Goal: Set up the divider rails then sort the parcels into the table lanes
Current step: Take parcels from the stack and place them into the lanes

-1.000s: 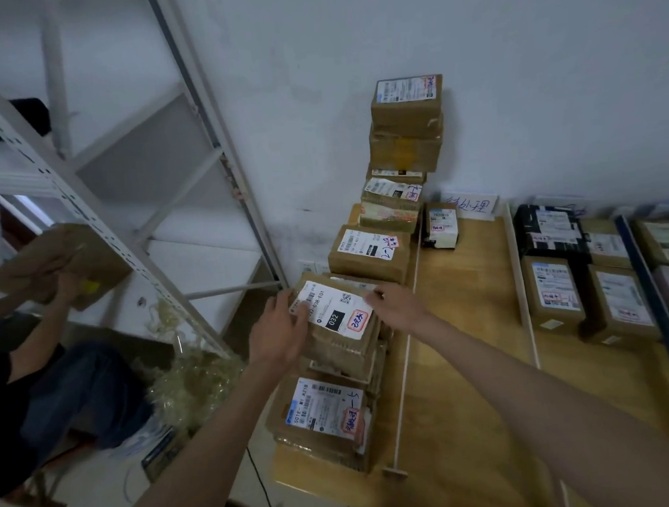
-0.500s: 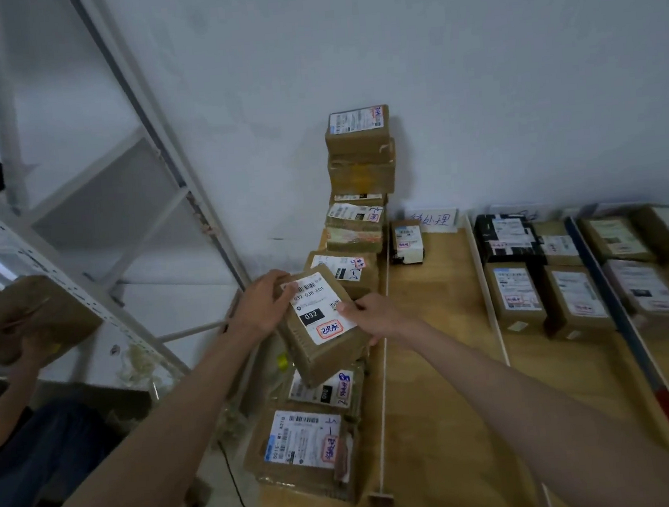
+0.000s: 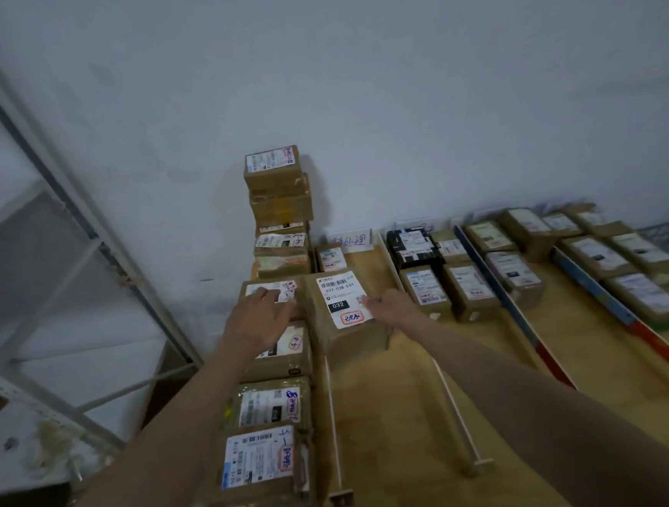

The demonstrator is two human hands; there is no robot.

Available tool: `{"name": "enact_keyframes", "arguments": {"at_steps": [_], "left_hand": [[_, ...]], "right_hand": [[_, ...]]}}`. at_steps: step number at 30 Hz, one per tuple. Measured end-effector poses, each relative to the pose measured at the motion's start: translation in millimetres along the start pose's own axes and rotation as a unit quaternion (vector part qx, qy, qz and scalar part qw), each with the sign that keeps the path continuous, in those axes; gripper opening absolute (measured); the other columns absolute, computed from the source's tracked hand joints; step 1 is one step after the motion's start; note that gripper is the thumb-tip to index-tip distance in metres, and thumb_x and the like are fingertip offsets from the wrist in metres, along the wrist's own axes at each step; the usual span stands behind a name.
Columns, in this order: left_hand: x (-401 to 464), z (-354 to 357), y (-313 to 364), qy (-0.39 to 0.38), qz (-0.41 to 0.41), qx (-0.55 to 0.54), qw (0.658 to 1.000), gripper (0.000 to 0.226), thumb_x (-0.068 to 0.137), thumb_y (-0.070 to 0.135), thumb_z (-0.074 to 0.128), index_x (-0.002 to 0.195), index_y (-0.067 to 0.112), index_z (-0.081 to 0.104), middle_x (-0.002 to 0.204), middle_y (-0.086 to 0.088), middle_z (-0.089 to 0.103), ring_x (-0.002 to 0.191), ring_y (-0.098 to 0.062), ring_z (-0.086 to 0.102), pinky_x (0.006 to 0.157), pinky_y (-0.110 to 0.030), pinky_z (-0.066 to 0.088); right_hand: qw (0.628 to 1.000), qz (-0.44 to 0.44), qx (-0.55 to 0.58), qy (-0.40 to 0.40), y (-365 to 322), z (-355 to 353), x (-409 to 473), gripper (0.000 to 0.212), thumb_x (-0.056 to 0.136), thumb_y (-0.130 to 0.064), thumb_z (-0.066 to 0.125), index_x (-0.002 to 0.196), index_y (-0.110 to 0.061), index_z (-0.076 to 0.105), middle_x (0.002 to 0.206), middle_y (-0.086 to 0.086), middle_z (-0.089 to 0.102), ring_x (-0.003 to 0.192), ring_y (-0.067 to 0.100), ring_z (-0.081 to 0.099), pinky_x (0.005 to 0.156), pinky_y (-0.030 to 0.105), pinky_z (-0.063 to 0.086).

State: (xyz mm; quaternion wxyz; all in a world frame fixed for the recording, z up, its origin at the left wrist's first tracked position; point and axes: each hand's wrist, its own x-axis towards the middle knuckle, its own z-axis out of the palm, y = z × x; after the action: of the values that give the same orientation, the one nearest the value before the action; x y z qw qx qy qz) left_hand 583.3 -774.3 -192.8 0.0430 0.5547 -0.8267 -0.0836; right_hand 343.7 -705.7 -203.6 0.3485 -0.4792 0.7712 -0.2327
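Note:
A brown parcel with a white "032" label (image 3: 343, 312) is at the near end of the lane between two thin white divider rails (image 3: 332, 421) (image 3: 455, 415). Its left edge is over the first rail. My right hand (image 3: 391, 309) grips the parcel's right edge, thumb on the label. My left hand (image 3: 260, 319) hovers with spread fingers over the left row of parcels (image 3: 273, 410) and holds nothing. I cannot tell whether the parcel rests on the wooden table (image 3: 398, 428) or hangs just above it.
A tall stack of parcels (image 3: 278, 193) stands against the wall at the far left. Sorted parcels (image 3: 447, 284) fill the lanes to the right, split by a blue-and-red rail (image 3: 522, 318) and a coloured rail (image 3: 626, 318). A metal shelf frame (image 3: 83, 241) stands at the left.
The "032" parcel has moved right from above the left row into the second lane. My left hand has let go of it and now hovers over the left row.

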Motion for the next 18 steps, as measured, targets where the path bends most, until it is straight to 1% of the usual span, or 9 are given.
{"name": "enact_keyframes", "arguments": {"at_steps": [2, 4, 5, 7, 9, 11, 14, 16, 18], "left_hand": [[-7.2, 0.8, 14.2, 0.002, 0.031, 0.042, 0.999, 0.058, 0.1, 0.054, 0.024, 0.139, 0.018, 0.048, 0.143, -0.008, 0.049, 0.126, -0.028, 0.05, 0.105, -0.044, 0.042], [-12.2, 1.7, 29.0, 0.005, 0.049, 0.063, 0.997, 0.061, 0.1, 0.058, 0.025, 0.139, 0.017, 0.048, 0.144, -0.008, 0.05, 0.128, -0.028, 0.05, 0.109, -0.045, 0.038], [-14.3, 3.1, 36.7, 0.008, 0.057, 0.068, 0.996, 0.062, 0.099, 0.059, 0.026, 0.139, 0.016, 0.049, 0.144, -0.008, 0.05, 0.129, -0.028, 0.049, 0.111, -0.046, 0.036], [-19.2, 7.4, 53.4, 0.007, 0.072, 0.072, 0.995, 0.064, 0.098, 0.061, 0.026, 0.138, 0.016, 0.049, 0.145, -0.009, 0.048, 0.131, -0.028, 0.047, 0.113, -0.046, 0.033], [-24.8, 14.4, 71.7, 0.001, 0.087, 0.084, 0.993, 0.068, 0.097, 0.063, 0.025, 0.141, 0.016, 0.046, 0.148, -0.008, 0.045, 0.136, -0.026, 0.042, 0.116, -0.045, 0.028], [-30.5, 23.2, 91.4, 0.003, 0.102, 0.092, 0.99, 0.069, 0.097, 0.063, 0.026, 0.142, 0.015, 0.045, 0.149, -0.008, 0.044, 0.137, -0.025, 0.04, 0.115, -0.042, 0.026], [-38.1, 33.7, 122.2, -0.01, 0.131, 0.095, 0.987, 0.067, 0.098, 0.061, 0.027, 0.145, 0.016, 0.042, 0.15, -0.007, 0.042, 0.136, -0.026, 0.04, 0.114, -0.041, 0.026], [-42.4, 40.1, 143.1, -0.022, 0.152, 0.092, 0.984, 0.066, 0.098, 0.06, 0.028, 0.147, 0.016, 0.04, 0.151, -0.007, 0.04, 0.137, -0.026, 0.039, 0.115, -0.04, 0.026], [-46.0, 45.6, 164.7, -0.025, 0.166, 0.093, 0.981, 0.065, 0.099, 0.058, 0.028, 0.147, 0.016, 0.04, 0.151, -0.007, 0.04, 0.137, -0.025, 0.039, 0.114, -0.039, 0.027]], "right_hand": [[0.999, 0.03, 0.003, 0.036, 12.3, -15.4, -13.5, 0.034, 0.102, -0.041, 0.046, 0.091, -0.011, 0.056, 0.083, 0.0, 0.057, 0.08, 0.017, 0.056, 0.082, 0.035, 0.053], [0.996, 0.054, 0.011, 0.069, 25.0, -29.3, -29.2, 0.035, 0.102, -0.042, 0.046, 0.096, -0.009, 0.056, 0.087, 0.002, 0.058, 0.084, 0.018, 0.057, 0.082, 0.034, 0.052], [0.994, 0.065, 0.018, 0.081, 32.2, -35.5, -37.2, 0.038, 0.102, -0.042, 0.045, 0.099, -0.006, 0.057, 0.092, 0.004, 0.06, 0.087, 0.02, 0.059, 0.084, 0.035, 0.052], [0.99, 0.088, 0.033, 0.105, 47.3, -47.1, -53.7, 0.047, 0.101, -0.043, 0.044, 0.11, 0.0, 0.061, 0.107, 0.01, 0.066, 0.099, 0.023, 0.063, 0.092, 0.039, 0.053], [0.987, 0.101, 0.039, 0.12, 62.8, -57.1, -71.7, 0.049, 0.102, -0.041, 0.042, 0.119, 0.002, 0.06, 0.118, 0.015, 0.065, 0.108, 0.028, 0.062, 0.097, 0.044, 0.051], [0.983, 0.115, 0.04, 0.14, 80.1, -66.2, -88.6, 0.048, 0.102, -0.04, 0.042, 0.124, -0.001, 0.059, 0.123, 0.015, 0.063, 0.112, 0.028, 0.06, 0.098, 0.042, 0.05], [0.975, 0.136, 0.039, 0.17, 108.4, -79.9, -111.8, 0.046, 0.102, -0.04, 0.043, 0.121, -0.003, 0.062, 0.122, 0.015, 0.063, 0.112, 0.029, 0.059, 0.097, 0.04, 0.049], [0.974, 0.152, 0.018, 0.166, 128.0, -90.6, -124.9, 0.049, 0.103, -0.041, 0.039, 0.123, -0.002, 0.061, 0.124, 0.019, 0.062, 0.114, 0.032, 0.059, 0.099, 0.042, 0.048], [0.968, 0.174, 0.023, 0.181, 148.7, -102.7, -134.2, 0.054, 0.102, -0.044, 0.04, 0.126, 0.001, 0.059, 0.128, 0.021, 0.06, 0.118, 0.035, 0.057, 0.1, 0.043, 0.047]]}}
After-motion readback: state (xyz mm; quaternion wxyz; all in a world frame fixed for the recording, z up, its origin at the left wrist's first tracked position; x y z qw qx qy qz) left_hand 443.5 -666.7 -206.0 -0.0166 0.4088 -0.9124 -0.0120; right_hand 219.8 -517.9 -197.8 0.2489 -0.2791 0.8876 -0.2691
